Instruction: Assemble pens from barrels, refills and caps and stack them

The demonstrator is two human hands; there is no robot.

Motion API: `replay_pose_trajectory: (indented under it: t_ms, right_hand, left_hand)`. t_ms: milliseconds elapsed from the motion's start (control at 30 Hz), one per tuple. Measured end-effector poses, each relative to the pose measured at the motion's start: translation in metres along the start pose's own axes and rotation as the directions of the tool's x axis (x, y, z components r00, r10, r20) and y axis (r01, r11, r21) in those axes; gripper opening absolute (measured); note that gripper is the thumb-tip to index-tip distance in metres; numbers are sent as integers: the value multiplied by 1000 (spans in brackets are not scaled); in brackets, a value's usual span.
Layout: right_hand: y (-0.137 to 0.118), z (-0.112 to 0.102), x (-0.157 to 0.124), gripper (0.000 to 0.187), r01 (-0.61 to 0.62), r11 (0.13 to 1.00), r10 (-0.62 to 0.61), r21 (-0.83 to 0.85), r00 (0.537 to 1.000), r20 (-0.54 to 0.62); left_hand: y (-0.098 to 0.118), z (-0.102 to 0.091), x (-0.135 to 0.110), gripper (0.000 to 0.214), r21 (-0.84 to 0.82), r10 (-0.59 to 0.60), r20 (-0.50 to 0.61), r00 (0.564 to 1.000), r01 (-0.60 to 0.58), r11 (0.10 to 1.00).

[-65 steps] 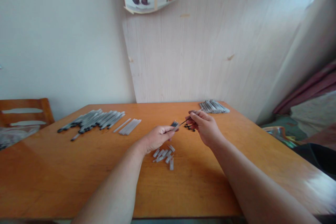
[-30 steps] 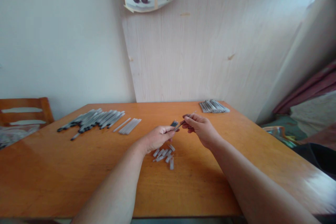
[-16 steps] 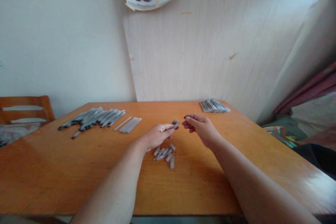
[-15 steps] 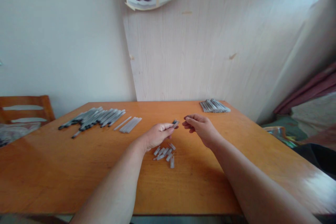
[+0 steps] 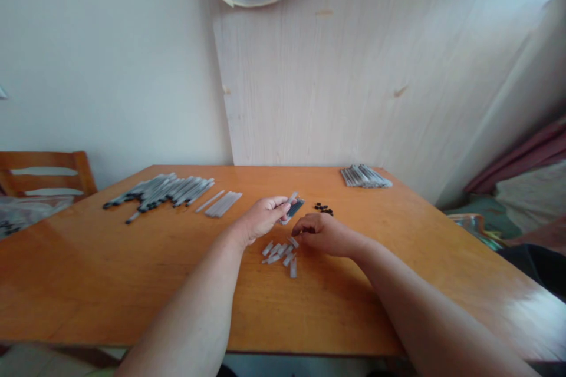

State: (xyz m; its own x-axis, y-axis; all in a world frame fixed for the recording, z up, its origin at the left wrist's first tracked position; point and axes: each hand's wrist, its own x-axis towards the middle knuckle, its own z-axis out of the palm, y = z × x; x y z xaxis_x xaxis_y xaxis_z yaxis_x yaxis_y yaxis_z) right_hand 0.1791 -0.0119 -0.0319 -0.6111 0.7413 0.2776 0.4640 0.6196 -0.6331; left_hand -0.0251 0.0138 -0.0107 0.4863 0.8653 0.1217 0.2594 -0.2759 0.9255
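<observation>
My left hand (image 5: pixel 264 218) is closed, pinching a small translucent pen cap (image 5: pixel 292 196) between thumb and fingers. Just beyond those fingertips lies a row of short dark pieces with pale ends (image 5: pixel 296 208), partly covered by the hand. My right hand (image 5: pixel 325 234) is low over the table with fingers bent together, its tips at the upper right edge of a loose pile of translucent caps (image 5: pixel 275 250). Whether a cap is between those fingers I cannot make out. Several small black plugs (image 5: pixel 325 210) lie just behind the right hand.
A large heap of clear pen barrels with black ends (image 5: pixel 163 191) lies at the back left of the wooden table (image 5: pixel 177 294). Beside it are plain translucent tubes (image 5: pixel 224 204). A bundle of pens (image 5: pixel 365 177) rests at the back right. A chair (image 5: pixel 48 171) stands at left.
My right hand has come down and nearer, from beside the left fingertips to the cap pile, uncovering the black plugs. My left hand still holds a cap, now tilted more upright.
</observation>
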Motion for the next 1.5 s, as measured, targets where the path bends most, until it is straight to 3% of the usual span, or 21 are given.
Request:
replay_pose_trajectory:
  t_ms: [100, 200, 267, 367, 467, 533, 867, 1200, 1367, 1500]
  right_hand:
    - [5, -3, 0, 25, -33, 996, 29, -81, 998, -53]
    - [17, -13, -2, 23, -170, 975, 137, -143, 966, -219]
    - [28, -23, -5, 22, -282, 939, 203, -196, 916, -345]
    - [44, -40, -11, 22, -492, 831, 315, -261, 802, -508]
    - [55, -52, -15, 25, -597, 757, 385, -267, 737, -555]
    - [60, -56, -17, 25, -630, 732, 427, -260, 721, -546]
    - [73, -45, -17, 21, -581, 775, 477, -249, 796, -373]
    - [62, -45, -15, 17, -605, 747, 524, -277, 791, -316]
    - [57, -47, -14, 14, -579, 742, 523, -339, 816, -247]
    - [45, -46, -13, 10, -571, 761, 489, -308, 817, -306]
  left_hand:
    - [0, 0, 0, 45, -1, -2, -9, 1000, 2, 1000]
    - [1, 0, 0, 45, 4, -2, -23, 1000, 2, 1000]
    - [2, 0, -1, 46, 4, -6, -33, 999, 6, 1000]
    - [3, 0, -1, 46, 1, -14, -43, 999, 14, 1000]
    - [2, -1, 0, 46, 3, -12, -39, 999, 12, 1000]
    - [1, -2, 0, 47, 7, -11, -35, 999, 11, 1000]
    - [-1, -2, 1, 48, 19, -14, -17, 1000, 14, 1000]
    - [-2, 0, 2, 45, 52, -10, 10, 1000, 10, 999]
    - [-1, 1, 1, 45, 71, -7, 31, 999, 5, 997]
    - [-2, 2, 1, 44, 89, -12, 50, 999, 7, 996]
